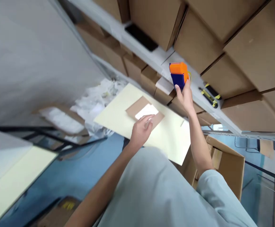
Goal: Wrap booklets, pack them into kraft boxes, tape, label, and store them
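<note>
My right hand (184, 96) is raised at the shelf edge, thumb and fingers closed around the lower part of a blocky orange and dark-blue hand-held device (178, 74). Its exact kind I cannot make out. Lower and to the left, my left hand (142, 130) rests with loosely bent fingers, thumb apart, at the near edge of a small flat brown cardboard packet (139, 105). A white label (147, 111) shows on the packet, partly under my fingertips. The packet lies on a pale yellow tabletop (118, 110).
Brown cartons (199, 41) fill the shelf (161, 56). On its ledge lie a black flat object (141, 36) and yellow-black cutters (208, 97). Crumpled white paper (97, 101) is heaped beyond the table. An open carton (229, 167) stands at the right.
</note>
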The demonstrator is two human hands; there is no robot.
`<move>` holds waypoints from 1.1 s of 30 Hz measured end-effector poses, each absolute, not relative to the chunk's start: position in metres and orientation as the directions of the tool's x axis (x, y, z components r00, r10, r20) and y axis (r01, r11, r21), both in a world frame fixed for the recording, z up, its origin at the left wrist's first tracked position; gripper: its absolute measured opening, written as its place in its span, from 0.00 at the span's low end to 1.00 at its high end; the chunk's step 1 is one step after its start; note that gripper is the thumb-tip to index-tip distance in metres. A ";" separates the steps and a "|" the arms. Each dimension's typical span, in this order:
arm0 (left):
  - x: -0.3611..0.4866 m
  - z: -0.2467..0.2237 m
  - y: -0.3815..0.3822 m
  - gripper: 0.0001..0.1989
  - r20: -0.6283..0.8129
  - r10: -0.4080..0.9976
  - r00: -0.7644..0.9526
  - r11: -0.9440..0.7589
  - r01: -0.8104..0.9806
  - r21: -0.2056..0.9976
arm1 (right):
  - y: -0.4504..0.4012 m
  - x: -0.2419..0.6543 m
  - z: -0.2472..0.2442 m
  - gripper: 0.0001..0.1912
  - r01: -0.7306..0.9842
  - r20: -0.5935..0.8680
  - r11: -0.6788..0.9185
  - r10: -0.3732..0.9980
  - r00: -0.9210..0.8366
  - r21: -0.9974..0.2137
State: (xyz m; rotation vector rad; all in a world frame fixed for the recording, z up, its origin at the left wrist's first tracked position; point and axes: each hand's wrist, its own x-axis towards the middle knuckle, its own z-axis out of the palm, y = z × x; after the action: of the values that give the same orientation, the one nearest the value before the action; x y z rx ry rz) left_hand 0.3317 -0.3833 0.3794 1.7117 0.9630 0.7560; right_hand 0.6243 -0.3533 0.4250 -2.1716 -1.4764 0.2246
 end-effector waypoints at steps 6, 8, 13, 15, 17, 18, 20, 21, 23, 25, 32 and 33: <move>0.297 0.367 -0.461 0.14 -0.098 0.939 0.330 -0.014 0.320 0.947 | -0.497 0.478 0.357 0.44 0.153 -0.213 -0.255 0.946 0.245 -0.955; 0.288 0.355 -0.480 0.14 -0.166 0.942 0.293 0.064 0.330 0.942 | -0.525 0.445 0.338 0.43 0.020 -0.327 -0.341 0.916 0.235 -0.940; 0.269 0.325 -0.513 0.16 -0.306 0.898 0.317 0.184 0.361 0.914 | -0.559 0.426 0.309 0.40 -0.003 -0.376 -0.384 0.901 0.218 -0.923; 0.263 0.321 -0.521 0.16 -0.301 0.894 0.332 0.175 0.361 0.916 | -0.566 0.430 0.308 0.38 0.041 -0.373 -0.384 0.913 0.168 -0.922; 0.257 0.321 -0.525 0.16 -0.283 0.899 0.335 0.158 0.353 0.922 | -0.573 0.433 0.311 0.34 0.084 -0.370 -0.380 0.921 0.119 -0.921; 0.255 0.323 -0.525 0.16 -0.270 0.903 0.335 0.149 0.344 0.927 | -0.576 0.433 0.314 0.31 0.104 -0.367 -0.377 0.924 0.103 -0.920; 0.249 0.331 -0.519 0.17 -0.231 0.923 0.308 0.134 0.305 0.943 | -0.583 0.433 0.321 0.27 0.147 -0.360 -0.370 0.929 0.090 -0.917; 0.246 0.336 -0.514 0.19 -0.207 0.938 0.277 0.128 0.277 0.952 | -0.587 0.433 0.324 0.26 0.171 -0.357 -0.367 0.930 0.088 -0.914; 0.240 0.348 -0.498 0.24 -0.148 0.964 0.222 0.096 0.226 0.969 | -0.594 0.433 0.330 0.24 0.230 -0.357 -0.365 0.931 0.077 -0.902; 0.236 0.362 -0.479 0.25 -0.102 0.961 0.256 0.045 0.219 0.975 | -0.599 0.435 0.335 0.22 0.297 -0.359 -0.359 0.932 0.055 -0.885; 0.238 0.397 -0.443 0.18 -0.196 0.828 0.526 0.034 0.301 0.953 | -0.606 0.447 0.352 0.19 0.500 -0.263 -0.197 0.963 -0.063 -0.843; 0.239 0.398 -0.442 0.17 -0.206 0.817 0.538 0.038 0.307 0.951 | -0.606 0.448 0.355 0.18 0.514 -0.241 -0.167 0.967 -0.081 -0.841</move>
State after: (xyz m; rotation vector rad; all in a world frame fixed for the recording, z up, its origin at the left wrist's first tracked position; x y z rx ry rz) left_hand 0.2391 -0.4422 0.3981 1.5375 0.9990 0.5140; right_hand 0.4483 -0.6060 0.3549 -1.6974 -1.6017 1.1846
